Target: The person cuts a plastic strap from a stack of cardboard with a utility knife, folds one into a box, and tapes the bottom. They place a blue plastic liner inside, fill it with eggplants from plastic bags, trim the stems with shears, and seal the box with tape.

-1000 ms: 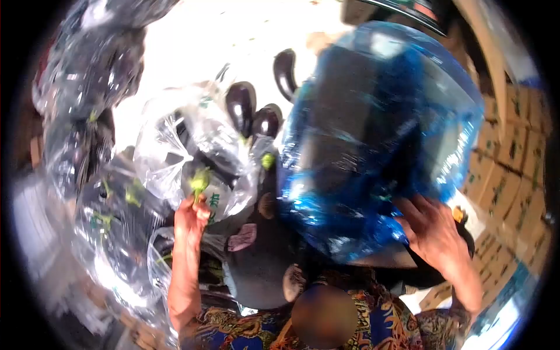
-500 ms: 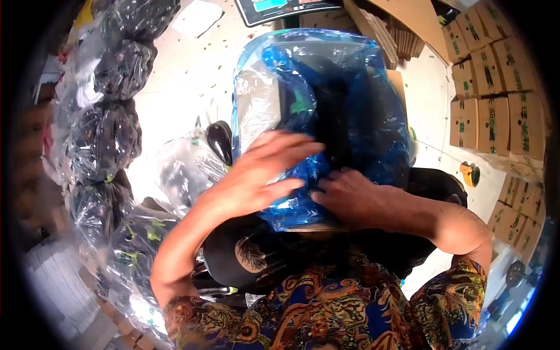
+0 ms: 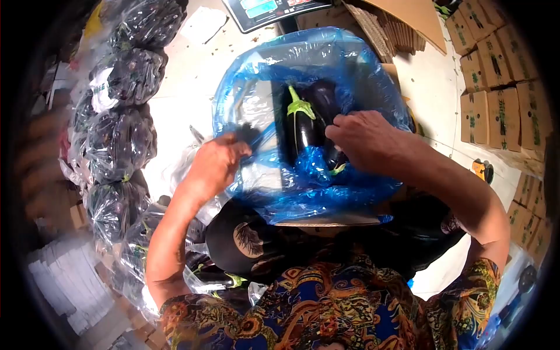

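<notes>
A blue plastic bag [image 3: 280, 205] lines a cardboard box [image 3: 326, 222] between the person's knees. Its mouth is spread wide, showing glossy dark eggplants [image 3: 302, 129] inside, one with a green stem. On the bag's left side, my left hand [image 3: 217, 162] is closed with its fingertips gripping the blue film. My right hand [image 3: 364, 139] is pinched on the film over the right part of the eggplants, hiding some of them.
Bagged eggplants [image 3: 119, 137] are lined up along the left. A digital scale [image 3: 274, 10] stands beyond the box, near flattened cardboard [image 3: 402, 29]. Stacked cartons [image 3: 496, 116] fill the right side, with a yellow tape roll [image 3: 480, 170] on the floor.
My hands have moved apart, the left one outward to the left, the right one up. The bag has been pulled open, and the eggplants inside now show.
</notes>
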